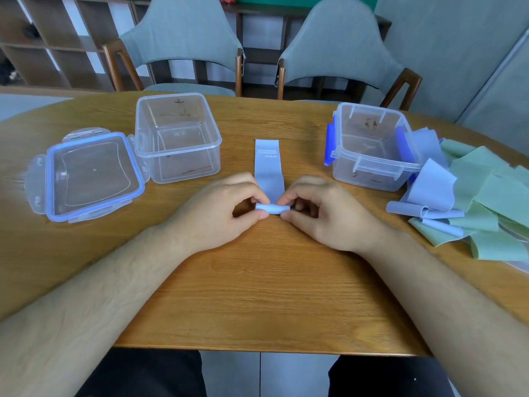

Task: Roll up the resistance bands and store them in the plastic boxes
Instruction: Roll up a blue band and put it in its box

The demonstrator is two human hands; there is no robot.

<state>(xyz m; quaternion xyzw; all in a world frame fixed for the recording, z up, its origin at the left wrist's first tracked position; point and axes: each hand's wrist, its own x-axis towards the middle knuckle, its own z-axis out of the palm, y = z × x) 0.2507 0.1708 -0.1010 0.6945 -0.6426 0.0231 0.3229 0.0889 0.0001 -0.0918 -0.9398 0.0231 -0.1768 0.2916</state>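
We look down on a rounded wooden table with a warm, visible grain. Behind it stand two grey padded chairs with wooden arms, and an open brown shelf unit fills the far left. A thin, matte blue resistance band lies flat on the table between two clear, square plastic boxes, with its near end wound into a small tight roll. The left hand and right hand pinch that roll at either end, thumb and forefinger curled on it. The left box is open, its blue-sealed lid flat beside it; the right box has blue clasps at its sides. Just beyond it lies a loose heap of bands — blue and green, limp and creased.
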